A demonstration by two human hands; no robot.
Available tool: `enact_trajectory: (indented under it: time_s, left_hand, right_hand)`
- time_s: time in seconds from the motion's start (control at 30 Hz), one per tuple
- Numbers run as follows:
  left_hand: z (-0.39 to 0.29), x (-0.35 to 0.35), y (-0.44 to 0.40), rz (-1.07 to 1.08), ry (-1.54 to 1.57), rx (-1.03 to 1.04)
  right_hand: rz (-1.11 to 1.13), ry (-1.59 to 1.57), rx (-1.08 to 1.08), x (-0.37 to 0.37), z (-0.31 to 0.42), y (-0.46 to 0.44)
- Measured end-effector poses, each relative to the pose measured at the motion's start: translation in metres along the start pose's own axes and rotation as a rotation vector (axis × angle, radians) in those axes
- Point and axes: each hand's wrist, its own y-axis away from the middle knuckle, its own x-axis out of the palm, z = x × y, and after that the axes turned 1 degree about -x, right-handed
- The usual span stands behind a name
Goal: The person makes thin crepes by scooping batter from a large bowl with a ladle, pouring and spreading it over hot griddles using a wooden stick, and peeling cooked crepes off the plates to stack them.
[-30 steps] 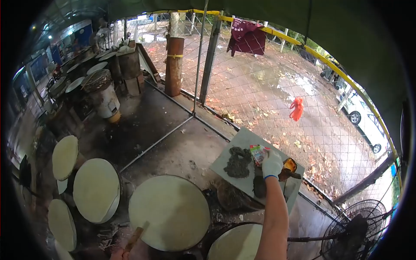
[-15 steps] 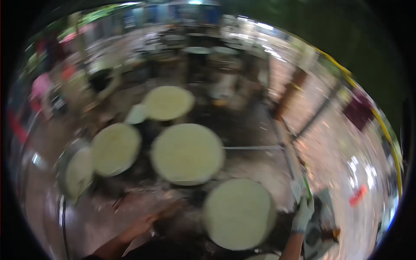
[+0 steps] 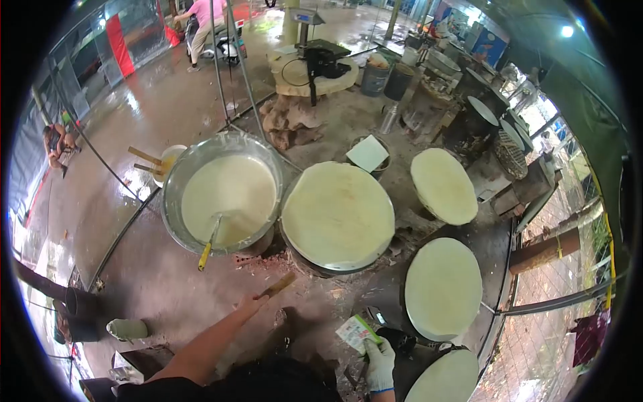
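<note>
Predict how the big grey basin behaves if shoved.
The basin is probably heavy, given the broad pool of pale liquid inside. With its surface uncovered, that would likely slosh. The yellow handle leaning over the edge may slide.

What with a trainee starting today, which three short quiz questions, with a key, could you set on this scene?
1. What does the right hand hold?
2. True or false: the left hand is gloved.
3. Where does the yellow-handled utensil rest?
A) in the left hand
B) in the metal basin
C) in the right hand

Key:
1. A green-and-white packet.
2. False: it is bare and holds a flat wooden tool.
3. B.
</note>
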Motion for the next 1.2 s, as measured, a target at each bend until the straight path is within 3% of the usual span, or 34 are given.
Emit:
enact_trajectory:
  time_s: [0.1,0.17,0.3,0.4,0.43,0.7,0.87,1.0,1.07,1.2]
  left_hand:
    - [-0.022,0.0,-0.011,-0.086,0.0,-0.109]
    - [-0.037,0.008,-0.023,-0.19,-0.074,-0.103]
    - [-0.043,0.032,-0.043,-0.181,0.018,-0.016]
    - [-0.031,0.053,-0.049,-0.179,0.08,-0.047]
    - [-0.031,0.059,-0.044,-0.2,0.083,-0.068]
    - [-0.048,0.048,-0.034,-0.298,0.102,-0.01]
    - [-0.048,0.041,-0.032,-0.424,0.093,0.247]
    - [-0.072,0.032,-0.023,-0.436,0.123,0.217]
    - [-0.069,0.041,-0.027,-0.541,0.092,0.258]
    - [-0.073,0.044,-0.03,-0.554,0.101,0.294]
  right_hand:
    - [0.025,0.084,0.049,0.038,-0.01,-0.007]
    - [0.038,0.086,0.157,0.066,0.008,0.002]
    - [0.033,0.269,0.213,0.081,-0.002,-0.006]
    - [0.158,0.06,0.334,0.101,0.026,0.008]
    - [0.121,0.053,0.267,0.11,0.023,0.008]
    - [0.25,0.276,0.258,0.089,-0.044,-0.032]
    - [0.25,0.334,0.333,0.092,-0.039,-0.041]
    - [0.263,0.429,0.493,0.096,-0.014,-0.05]
    - [0.274,0.315,0.526,0.092,-0.019,-0.054]
    - [0.229,0.112,0.591,0.072,-0.067,-0.069]
